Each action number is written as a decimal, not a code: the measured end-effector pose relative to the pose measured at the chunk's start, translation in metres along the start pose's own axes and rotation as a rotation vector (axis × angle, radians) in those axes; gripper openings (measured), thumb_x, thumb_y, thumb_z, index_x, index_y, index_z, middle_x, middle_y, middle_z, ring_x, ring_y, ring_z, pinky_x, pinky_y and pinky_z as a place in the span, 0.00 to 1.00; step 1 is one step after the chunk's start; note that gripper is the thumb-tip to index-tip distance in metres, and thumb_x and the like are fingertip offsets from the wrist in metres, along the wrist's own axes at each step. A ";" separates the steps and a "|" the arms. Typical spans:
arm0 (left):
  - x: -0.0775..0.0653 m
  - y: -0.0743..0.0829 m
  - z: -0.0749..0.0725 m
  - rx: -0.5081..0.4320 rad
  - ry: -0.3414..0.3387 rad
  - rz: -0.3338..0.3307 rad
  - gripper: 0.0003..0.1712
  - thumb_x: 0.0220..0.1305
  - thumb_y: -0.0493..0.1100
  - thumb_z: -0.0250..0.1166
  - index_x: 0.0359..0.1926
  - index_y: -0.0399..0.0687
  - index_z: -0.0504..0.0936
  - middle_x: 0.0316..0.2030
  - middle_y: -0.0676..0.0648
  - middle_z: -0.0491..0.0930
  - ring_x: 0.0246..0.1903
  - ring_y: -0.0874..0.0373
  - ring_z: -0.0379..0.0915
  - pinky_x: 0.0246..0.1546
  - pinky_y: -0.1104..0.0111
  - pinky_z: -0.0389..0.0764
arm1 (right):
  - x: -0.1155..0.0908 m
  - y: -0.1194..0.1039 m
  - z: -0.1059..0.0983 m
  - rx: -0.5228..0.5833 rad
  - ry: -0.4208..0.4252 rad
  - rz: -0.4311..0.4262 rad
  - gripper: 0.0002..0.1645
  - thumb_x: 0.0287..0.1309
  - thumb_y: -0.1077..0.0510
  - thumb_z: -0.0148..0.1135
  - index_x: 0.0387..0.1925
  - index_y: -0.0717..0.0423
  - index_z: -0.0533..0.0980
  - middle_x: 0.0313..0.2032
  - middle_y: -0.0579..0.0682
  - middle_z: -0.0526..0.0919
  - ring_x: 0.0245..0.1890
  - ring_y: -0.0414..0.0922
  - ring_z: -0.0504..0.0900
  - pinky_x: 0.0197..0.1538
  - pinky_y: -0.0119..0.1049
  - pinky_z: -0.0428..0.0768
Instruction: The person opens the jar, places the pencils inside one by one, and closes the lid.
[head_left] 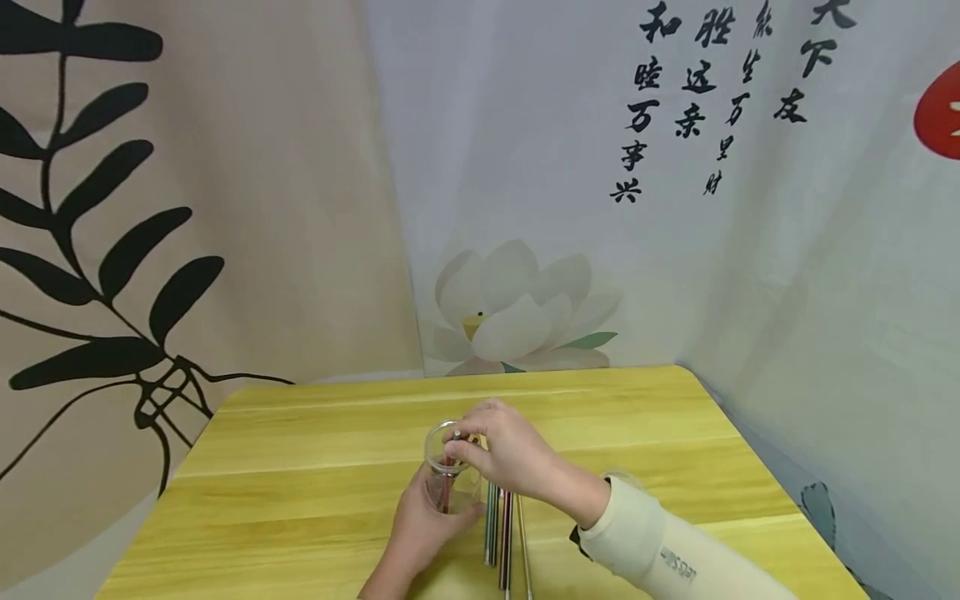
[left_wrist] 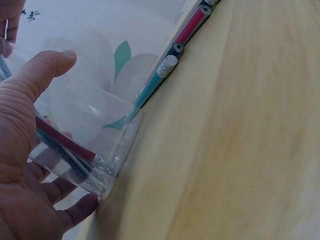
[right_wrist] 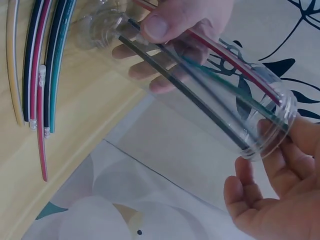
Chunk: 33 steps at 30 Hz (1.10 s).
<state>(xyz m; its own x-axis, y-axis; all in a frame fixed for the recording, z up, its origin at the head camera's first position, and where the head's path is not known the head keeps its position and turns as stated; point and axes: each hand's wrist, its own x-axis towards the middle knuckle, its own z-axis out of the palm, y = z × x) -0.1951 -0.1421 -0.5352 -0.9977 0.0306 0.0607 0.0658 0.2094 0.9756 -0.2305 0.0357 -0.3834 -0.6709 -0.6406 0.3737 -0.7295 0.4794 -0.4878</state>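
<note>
My left hand [head_left: 423, 521] grips a clear cylindrical jar [head_left: 471, 490] near its lower part, thumb on one side and fingers on the other. Several pencils stand inside, among them a red pencil [right_wrist: 235, 62] and a dark pencil [right_wrist: 185, 90]. At the jar's mouth, my right hand [head_left: 510, 450] has thumb and fingers over the rim [right_wrist: 292, 112]. They pinch the top end of a green pencil [right_wrist: 250, 100] whose length runs down inside the jar. Only the right hand's fingertips show in the left wrist view.
Several loose pencils [head_left: 506, 542] lie side by side on the yellow wooden table [head_left: 300, 483], just right of the jar. Some are dark, others red, teal and yellow [right_wrist: 14, 75], with eraser ends on some. Behind the table hangs a printed cloth [head_left: 525, 167].
</note>
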 end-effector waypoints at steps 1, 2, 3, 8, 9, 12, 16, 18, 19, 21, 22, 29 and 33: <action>0.000 0.001 0.000 0.008 0.003 0.008 0.51 0.53 0.51 0.86 0.75 0.62 0.69 0.72 0.54 0.78 0.75 0.45 0.70 0.75 0.43 0.72 | 0.001 0.000 -0.001 0.000 -0.003 0.002 0.10 0.73 0.53 0.67 0.46 0.51 0.90 0.43 0.45 0.93 0.52 0.47 0.84 0.54 0.41 0.85; 0.000 0.002 0.000 0.008 0.002 0.020 0.51 0.54 0.51 0.85 0.75 0.61 0.69 0.71 0.54 0.78 0.75 0.46 0.71 0.75 0.43 0.73 | 0.001 0.000 -0.001 0.003 -0.008 0.008 0.10 0.74 0.52 0.66 0.46 0.51 0.90 0.43 0.46 0.93 0.53 0.48 0.83 0.55 0.41 0.85; 0.001 0.003 0.000 0.008 0.003 0.026 0.50 0.54 0.50 0.85 0.75 0.62 0.69 0.71 0.55 0.79 0.74 0.47 0.72 0.75 0.44 0.72 | 0.002 0.000 -0.002 0.007 -0.013 0.013 0.11 0.75 0.52 0.66 0.45 0.51 0.90 0.44 0.46 0.93 0.54 0.48 0.83 0.56 0.42 0.86; 0.000 0.005 0.000 0.022 0.021 0.035 0.49 0.52 0.51 0.86 0.73 0.60 0.71 0.68 0.55 0.81 0.71 0.48 0.75 0.74 0.44 0.74 | 0.003 0.000 -0.003 0.024 -0.025 0.022 0.12 0.77 0.51 0.63 0.45 0.51 0.88 0.45 0.47 0.92 0.56 0.48 0.83 0.57 0.44 0.86; 0.000 0.005 0.000 0.028 0.025 0.018 0.48 0.52 0.51 0.86 0.72 0.61 0.72 0.64 0.55 0.83 0.66 0.49 0.78 0.70 0.47 0.77 | 0.003 -0.001 -0.004 0.029 -0.024 0.021 0.12 0.77 0.51 0.63 0.45 0.52 0.88 0.45 0.48 0.91 0.55 0.48 0.83 0.56 0.43 0.86; -0.002 0.006 -0.001 0.051 0.021 -0.015 0.47 0.52 0.52 0.86 0.70 0.60 0.73 0.54 0.51 0.86 0.50 0.55 0.81 0.55 0.59 0.82 | 0.002 -0.002 -0.006 0.049 -0.009 0.013 0.11 0.77 0.51 0.63 0.46 0.52 0.87 0.45 0.48 0.91 0.52 0.47 0.83 0.52 0.40 0.85; -0.004 0.007 0.000 0.066 0.009 -0.050 0.44 0.51 0.53 0.86 0.67 0.57 0.75 0.42 0.47 0.83 0.35 0.58 0.75 0.42 0.68 0.78 | 0.001 -0.005 -0.013 0.106 0.044 -0.006 0.09 0.76 0.52 0.64 0.43 0.50 0.86 0.43 0.46 0.90 0.49 0.44 0.83 0.49 0.36 0.84; -0.004 0.006 0.000 0.068 0.015 -0.052 0.43 0.51 0.52 0.86 0.65 0.56 0.76 0.40 0.45 0.83 0.35 0.56 0.75 0.43 0.66 0.79 | 0.001 -0.007 -0.018 0.148 0.083 -0.011 0.07 0.75 0.53 0.65 0.43 0.49 0.85 0.43 0.45 0.90 0.49 0.42 0.84 0.50 0.35 0.84; -0.004 0.006 0.001 0.075 0.024 -0.046 0.43 0.51 0.51 0.87 0.65 0.55 0.76 0.43 0.46 0.84 0.39 0.56 0.78 0.46 0.64 0.82 | 0.002 -0.008 -0.021 0.178 0.105 -0.011 0.06 0.75 0.54 0.65 0.43 0.50 0.85 0.43 0.44 0.90 0.48 0.41 0.84 0.50 0.35 0.84; -0.004 0.005 0.001 0.085 0.037 -0.032 0.43 0.50 0.50 0.87 0.65 0.53 0.77 0.49 0.48 0.86 0.47 0.55 0.81 0.54 0.56 0.84 | 0.002 -0.010 -0.028 0.233 0.160 -0.009 0.05 0.74 0.55 0.66 0.44 0.51 0.85 0.42 0.44 0.90 0.47 0.40 0.86 0.48 0.34 0.85; -0.003 0.005 0.001 0.083 0.040 -0.029 0.42 0.50 0.49 0.87 0.65 0.53 0.77 0.52 0.48 0.87 0.51 0.53 0.82 0.57 0.52 0.84 | 0.002 -0.011 -0.032 0.265 0.190 -0.005 0.05 0.73 0.56 0.67 0.45 0.51 0.85 0.42 0.45 0.91 0.46 0.40 0.86 0.48 0.35 0.85; -0.001 0.006 0.003 0.068 0.047 -0.007 0.40 0.50 0.47 0.87 0.64 0.61 0.78 0.61 0.51 0.87 0.63 0.45 0.82 0.67 0.35 0.77 | -0.008 -0.006 -0.063 0.498 0.360 0.041 0.13 0.76 0.61 0.63 0.57 0.56 0.81 0.42 0.59 0.92 0.45 0.38 0.90 0.52 0.35 0.89; 0.000 0.006 0.003 0.067 0.050 -0.008 0.37 0.50 0.47 0.87 0.60 0.65 0.79 0.61 0.52 0.86 0.65 0.46 0.80 0.69 0.36 0.75 | -0.016 0.007 -0.075 0.584 0.428 0.048 0.14 0.76 0.64 0.61 0.59 0.62 0.79 0.40 0.55 0.92 0.42 0.40 0.91 0.52 0.38 0.91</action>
<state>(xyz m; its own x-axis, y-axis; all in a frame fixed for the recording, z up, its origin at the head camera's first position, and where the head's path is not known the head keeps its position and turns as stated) -0.1948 -0.1382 -0.5298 -0.9977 -0.0198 0.0653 0.0574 0.2746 0.9599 -0.2350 0.0938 -0.3335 -0.7808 -0.2785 0.5593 -0.5881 0.0255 -0.8083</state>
